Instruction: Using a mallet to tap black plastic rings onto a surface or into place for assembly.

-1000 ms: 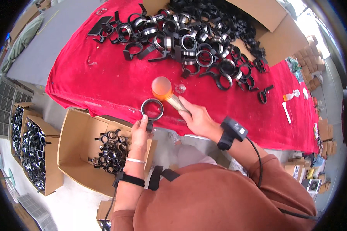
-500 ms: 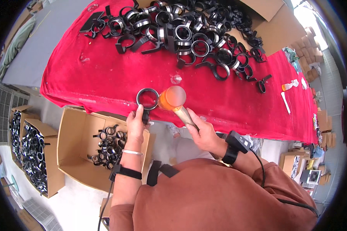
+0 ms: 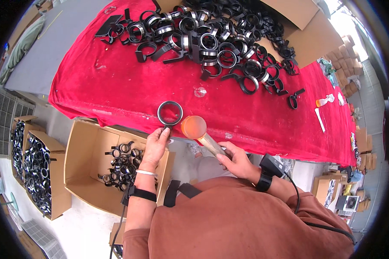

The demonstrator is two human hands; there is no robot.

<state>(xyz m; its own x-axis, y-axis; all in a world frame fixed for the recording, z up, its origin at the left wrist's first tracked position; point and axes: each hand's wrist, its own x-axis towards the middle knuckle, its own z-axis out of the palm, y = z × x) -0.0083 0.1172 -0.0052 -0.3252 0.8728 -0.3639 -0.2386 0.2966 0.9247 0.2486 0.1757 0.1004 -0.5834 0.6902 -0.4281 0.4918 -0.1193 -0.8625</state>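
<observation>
My left hand [image 3: 156, 144] is closed on the short handle of a black ring [image 3: 170, 124] with a metallic inner band. The ring is held upright at the near edge of the red-covered table [image 3: 134, 93], its round opening facing me. In my right hand [image 3: 239, 161] is a mallet [image 3: 194, 127] with an orange head and a pale handle, gripped toward the handle's end. The mallet head is just right of the ring, with a small gap between them. My left fingers partly hide the ring's handle.
A large pile of similar black rings [image 3: 208, 42] covers the table's far side, beside a cardboard flap [image 3: 315, 39]. One ring [image 3: 293, 102] lies apart at right. Below left, an open carton [image 3: 84, 172] holds several rings; fuller cartons [image 3: 61, 190] stand farther left.
The mallet head has moved down a little and my right hand has shifted right and down. The ring in my left hand has moved slightly right. Both hands keep their hold.
</observation>
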